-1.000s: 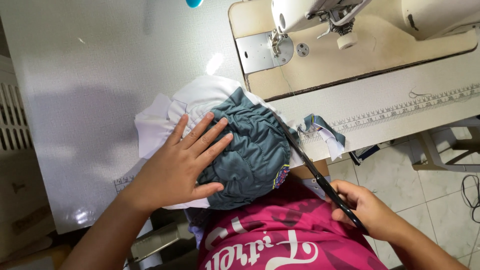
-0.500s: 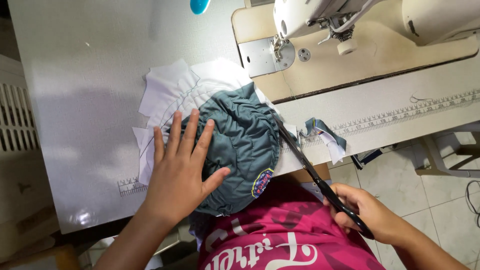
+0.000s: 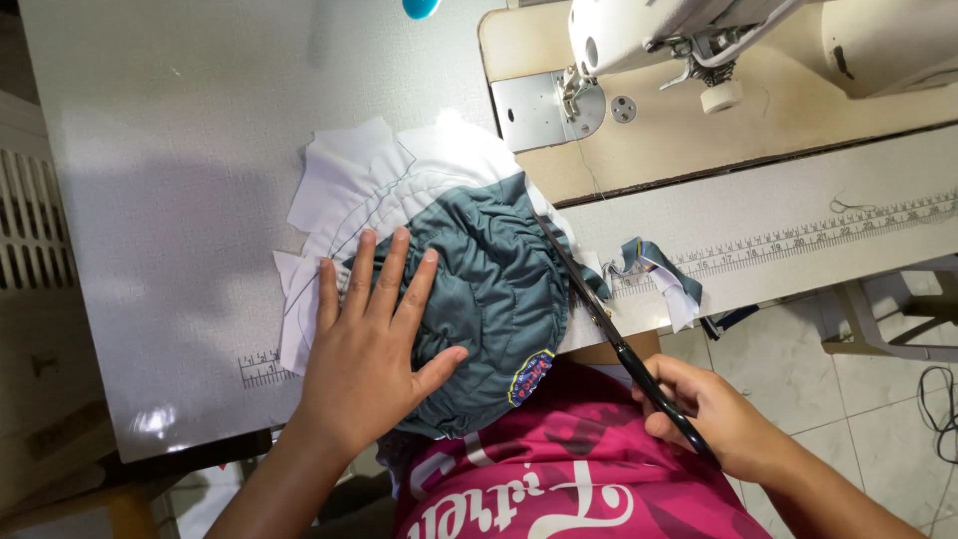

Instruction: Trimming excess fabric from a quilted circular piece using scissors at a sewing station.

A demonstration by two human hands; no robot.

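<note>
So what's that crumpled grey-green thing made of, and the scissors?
The grey-green piece looks like soft woven cloth: matte, full of puckers and folds under the left hand. The scissors in the right hand seem dark metal blades; the black handles may be plastic or coated.

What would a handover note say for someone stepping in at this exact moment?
Left hand: flat, fingers spread, pressing the grey-green fabric and the white backing onto the table.
Right hand: gripping black scissors, blades along the fabric's right edge.
Done: cut scraps lie by the table's printed ruler.
Left: white backing juts past the fabric at top and left, untrimmed.
</note>
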